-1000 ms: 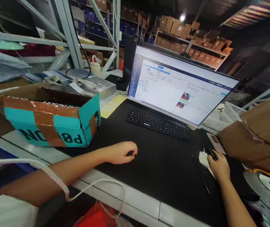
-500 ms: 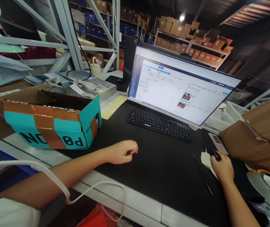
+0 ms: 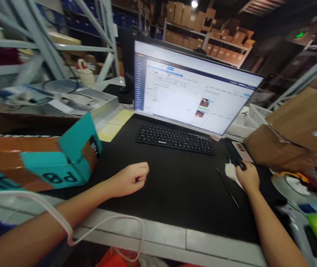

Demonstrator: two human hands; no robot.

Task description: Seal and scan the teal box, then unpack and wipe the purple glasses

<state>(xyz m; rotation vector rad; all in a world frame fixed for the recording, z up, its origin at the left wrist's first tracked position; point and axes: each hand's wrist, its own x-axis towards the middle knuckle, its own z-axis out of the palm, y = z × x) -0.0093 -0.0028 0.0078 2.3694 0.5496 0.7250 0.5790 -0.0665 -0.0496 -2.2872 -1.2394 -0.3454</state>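
Evidently, the right hand (image 3: 250, 178) is curled over a black mouse (image 3: 242, 165), fingers bent upon its rounded shell, toward the right edge of the tabletop (image 3: 158, 230). The left hand (image 3: 130, 180) rests loosely closed on the black mat (image 3: 175, 193), nearer the left end; nothing shows in it, though its palm is hidden from me. Judging by posture, the step in hand is pointer work before the lit monitor (image 3: 192, 85). Continuing it would call for small slides and finger presses from the right hand, with little asked of the left.

Materials noted: just beside the mouse, a soft, crumpled white wad (image 3: 232, 171), cloth or tissue, I cannot tell which. Left of that, a slim, straight dark rod (image 3: 227, 188) lies askew on the matte surface. Beyond the mouse, toward the far right corner, a flat, pale oblong (image 3: 241, 151). Along the far edge, a long, low keyboard (image 3: 175, 139) of black plastic. Toward the far left corner, a flat yellow sheet (image 3: 115, 125). At the left edge, a turquoise cardboard box (image 3: 76, 157), flaps raised, banded with glossy brown tape. At the right edge, a creased brown carton (image 3: 275, 146). A smooth white cable (image 3: 114, 219) loops across the near edge.
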